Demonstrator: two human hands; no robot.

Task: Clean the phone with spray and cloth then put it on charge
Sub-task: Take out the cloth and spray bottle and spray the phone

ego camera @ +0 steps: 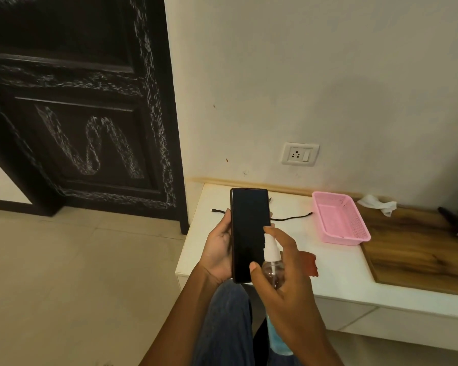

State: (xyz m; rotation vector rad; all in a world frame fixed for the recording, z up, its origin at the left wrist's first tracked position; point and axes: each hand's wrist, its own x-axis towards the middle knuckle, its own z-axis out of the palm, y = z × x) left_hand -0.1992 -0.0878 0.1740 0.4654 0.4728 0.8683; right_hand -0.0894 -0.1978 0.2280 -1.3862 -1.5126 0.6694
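Left hand (218,249) grips black slab phone (250,233), right hand (286,281) clasps clear spray bottle (273,270) overlapping its 4 o'clock corner; pink mesh basket (340,219) at 2 o'clock, black cable (291,218) behind.

Phone (250,233) at counter (341,268) front-left; cable (291,218) behind at 12; basket (340,219) at 2, socket (299,154) above

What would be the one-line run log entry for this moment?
step: spraying | left hand: holds phone | right hand: grips spray bottle, finger on nozzle | cable: on table, unplugged
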